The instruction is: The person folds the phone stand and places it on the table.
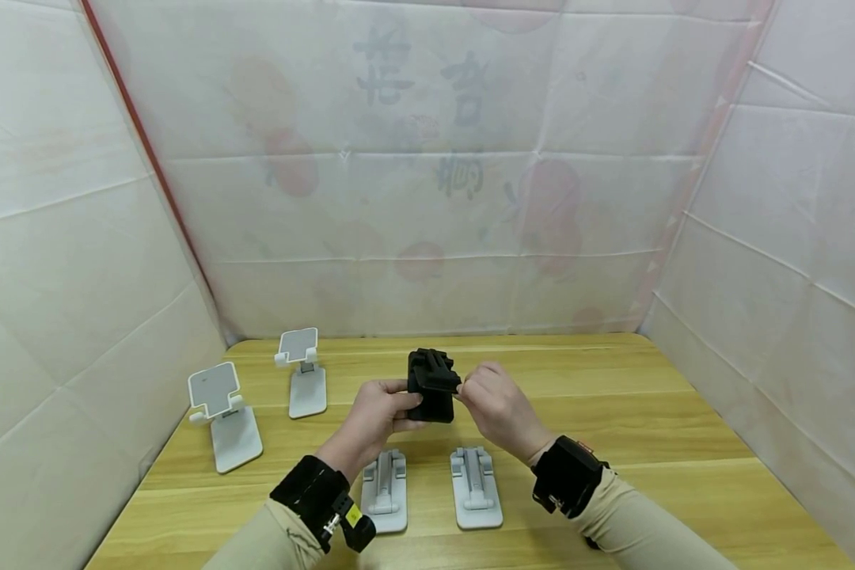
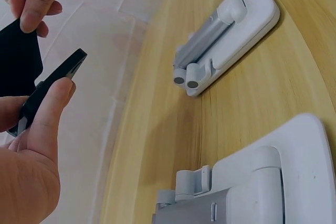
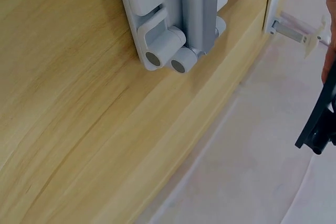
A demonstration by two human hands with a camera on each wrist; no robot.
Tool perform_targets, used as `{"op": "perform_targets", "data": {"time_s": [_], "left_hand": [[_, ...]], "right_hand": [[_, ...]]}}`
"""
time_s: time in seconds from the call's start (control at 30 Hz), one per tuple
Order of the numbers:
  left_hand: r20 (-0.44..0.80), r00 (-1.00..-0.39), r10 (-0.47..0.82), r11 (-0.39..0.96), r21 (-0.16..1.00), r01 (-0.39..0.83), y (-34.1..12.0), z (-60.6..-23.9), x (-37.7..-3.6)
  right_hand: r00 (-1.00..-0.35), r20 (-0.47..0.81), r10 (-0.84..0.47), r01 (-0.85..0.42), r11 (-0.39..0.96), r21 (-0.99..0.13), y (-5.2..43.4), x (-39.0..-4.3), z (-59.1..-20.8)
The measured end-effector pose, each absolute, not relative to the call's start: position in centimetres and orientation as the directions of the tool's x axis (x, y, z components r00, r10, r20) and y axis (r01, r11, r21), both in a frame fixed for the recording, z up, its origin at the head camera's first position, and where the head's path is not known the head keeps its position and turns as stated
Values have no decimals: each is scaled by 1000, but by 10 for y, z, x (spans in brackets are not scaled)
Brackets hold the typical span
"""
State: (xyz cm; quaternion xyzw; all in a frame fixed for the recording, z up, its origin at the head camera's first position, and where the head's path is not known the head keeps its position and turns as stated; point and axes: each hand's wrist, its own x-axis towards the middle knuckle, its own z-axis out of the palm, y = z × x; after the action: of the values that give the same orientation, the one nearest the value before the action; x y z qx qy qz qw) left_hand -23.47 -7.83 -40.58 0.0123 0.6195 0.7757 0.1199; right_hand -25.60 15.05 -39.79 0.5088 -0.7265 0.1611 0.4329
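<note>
Black stand [image 1: 432, 385] held above the table [image 1: 613, 419], gripped at its base by left hand [image 1: 374, 419], pinched at its top by right hand [image 1: 495, 408]. Below the grip, two folded stands [image 1: 385, 491]; hinge barrels [image 3: 168, 59] plain only in the right wrist view.

The folding plastic phone stand [image 1: 433, 385] held up is matte black. Four plastic stands are white with grey arms: two folded flat [image 1: 385, 491] [image 1: 476, 487], two standing open [image 1: 222, 412] [image 1: 303, 370]. The wooden desk [image 1: 613, 412] is honey-yellow with streaked grain.
</note>
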Motion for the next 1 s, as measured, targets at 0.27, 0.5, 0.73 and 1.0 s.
{"op": "perform_targets", "data": {"time_s": [0.27,0.5,0.73,1.0], "left_hand": [[-123,-963,242,-286,939,-192,-78,-401,-233],[-96,-955,281,-345,918,-194,-78,-398,-232],[-70,-947,312,-386,902,-194,-78,-396,-231],[-67,-948,312,-394,898,-193,-77,-392,-231]], "right_hand": [[-79,794,-603,-883,411,224,150,-254,-397],[-32,796,-604,-875,403,270,150,-255,-398],[-33,788,-615,-863,415,288,151,-254,-400],[-46,766,-642,-852,425,305,154,-254,-402]]}}
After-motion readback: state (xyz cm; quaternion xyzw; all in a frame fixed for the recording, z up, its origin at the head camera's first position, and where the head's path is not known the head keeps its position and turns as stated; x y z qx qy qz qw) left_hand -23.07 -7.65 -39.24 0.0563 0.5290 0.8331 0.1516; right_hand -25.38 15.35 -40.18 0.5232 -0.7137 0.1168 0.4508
